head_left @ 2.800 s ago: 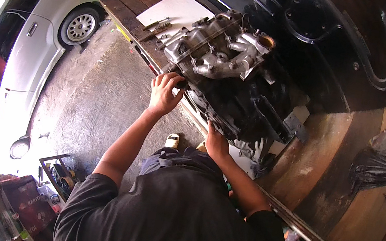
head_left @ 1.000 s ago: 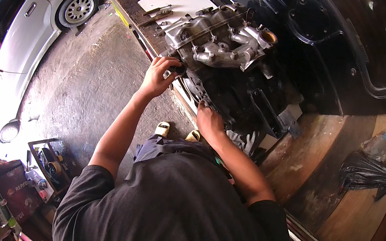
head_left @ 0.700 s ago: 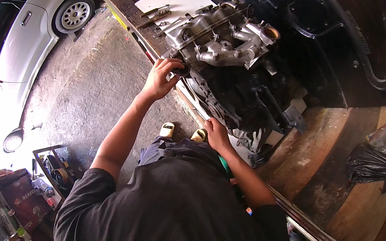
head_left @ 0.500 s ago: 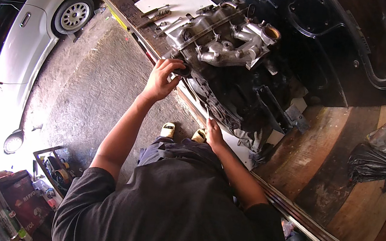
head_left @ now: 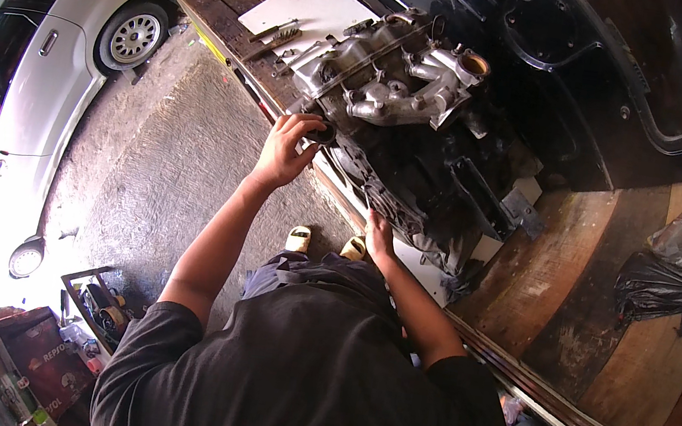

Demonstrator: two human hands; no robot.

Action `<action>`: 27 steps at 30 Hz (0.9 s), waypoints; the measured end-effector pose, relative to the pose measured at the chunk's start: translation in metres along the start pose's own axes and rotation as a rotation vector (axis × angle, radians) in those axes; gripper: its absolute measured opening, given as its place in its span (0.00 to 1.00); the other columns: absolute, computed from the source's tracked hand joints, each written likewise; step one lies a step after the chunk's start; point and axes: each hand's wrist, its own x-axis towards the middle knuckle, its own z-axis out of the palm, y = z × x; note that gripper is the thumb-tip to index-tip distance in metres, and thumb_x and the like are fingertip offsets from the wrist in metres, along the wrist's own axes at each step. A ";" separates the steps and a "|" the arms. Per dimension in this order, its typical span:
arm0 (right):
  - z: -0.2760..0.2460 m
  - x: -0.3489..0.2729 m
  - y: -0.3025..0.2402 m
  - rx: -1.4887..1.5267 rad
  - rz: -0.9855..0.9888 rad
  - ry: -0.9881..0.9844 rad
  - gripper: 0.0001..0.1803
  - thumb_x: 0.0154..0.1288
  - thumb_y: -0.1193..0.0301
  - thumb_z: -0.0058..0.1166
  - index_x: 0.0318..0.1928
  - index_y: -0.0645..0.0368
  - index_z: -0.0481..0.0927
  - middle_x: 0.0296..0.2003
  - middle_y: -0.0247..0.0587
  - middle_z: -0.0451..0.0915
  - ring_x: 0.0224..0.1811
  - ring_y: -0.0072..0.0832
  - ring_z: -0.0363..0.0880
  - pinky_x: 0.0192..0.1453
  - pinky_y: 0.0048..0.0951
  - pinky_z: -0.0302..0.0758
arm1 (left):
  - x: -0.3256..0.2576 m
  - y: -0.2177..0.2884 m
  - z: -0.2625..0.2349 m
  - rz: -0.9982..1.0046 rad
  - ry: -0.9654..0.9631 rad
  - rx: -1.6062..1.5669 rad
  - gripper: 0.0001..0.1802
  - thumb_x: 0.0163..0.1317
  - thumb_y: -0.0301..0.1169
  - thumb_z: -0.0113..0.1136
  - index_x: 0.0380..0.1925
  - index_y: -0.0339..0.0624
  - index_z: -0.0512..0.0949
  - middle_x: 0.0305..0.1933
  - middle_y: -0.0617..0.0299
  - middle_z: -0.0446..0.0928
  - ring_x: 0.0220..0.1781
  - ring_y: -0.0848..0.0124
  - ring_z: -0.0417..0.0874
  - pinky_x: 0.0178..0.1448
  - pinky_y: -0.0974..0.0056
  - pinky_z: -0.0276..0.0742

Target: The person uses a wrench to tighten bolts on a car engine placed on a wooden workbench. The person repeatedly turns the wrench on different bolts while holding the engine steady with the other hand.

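A metal engine [head_left: 378, 70] with a cast manifold [head_left: 413, 101] sits at the edge of the wooden bed. At its near left end, my left hand [head_left: 282, 151] is closed, fingers curled over a dark round part [head_left: 323, 134]. Whether that part is fixed to the engine or loose, I cannot tell. Lower and to the right, my right hand [head_left: 378, 237] is closed beside the engine's dark lower side. Whatever it grips is too thin and dim to make out.
Behind the engine lie a white sheet [head_left: 322, 5] and several small metal parts [head_left: 275, 34]. A black plastic bag [head_left: 666, 289] rests on the boards at right. A silver car [head_left: 49, 59] stands at left, with a tool tray [head_left: 98, 301] on the floor nearby.
My view has shifted slightly. My left hand keeps its place at the dark round part. A thin pale thing at my right fingertips now hardly shows.
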 end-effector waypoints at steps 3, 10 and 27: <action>0.004 0.001 0.015 0.003 -0.009 0.039 0.22 0.74 0.56 0.40 0.29 0.61 0.73 0.19 0.31 0.65 0.22 0.22 0.62 0.28 0.29 0.62 | 0.000 -0.001 0.000 -0.005 0.006 -0.006 0.21 0.47 0.23 0.61 0.46 0.44 0.75 0.52 0.57 0.75 0.52 0.56 0.74 0.58 0.57 0.68; 0.013 0.006 0.006 -0.187 -0.147 0.213 0.23 0.72 0.56 0.41 0.34 0.65 0.76 0.25 0.47 0.76 0.28 0.41 0.73 0.33 0.38 0.68 | 0.001 0.002 -0.002 -0.012 -0.011 0.003 0.21 0.47 0.23 0.62 0.46 0.44 0.75 0.52 0.56 0.75 0.53 0.56 0.74 0.59 0.56 0.68; -0.018 -0.014 -0.096 -0.413 -0.192 0.041 0.18 0.71 0.61 0.41 0.33 0.64 0.74 0.29 0.61 0.77 0.35 0.58 0.75 0.38 0.51 0.70 | -0.002 -0.002 0.001 -0.038 -0.020 -0.014 0.22 0.47 0.21 0.60 0.46 0.44 0.75 0.53 0.57 0.75 0.55 0.57 0.72 0.61 0.57 0.67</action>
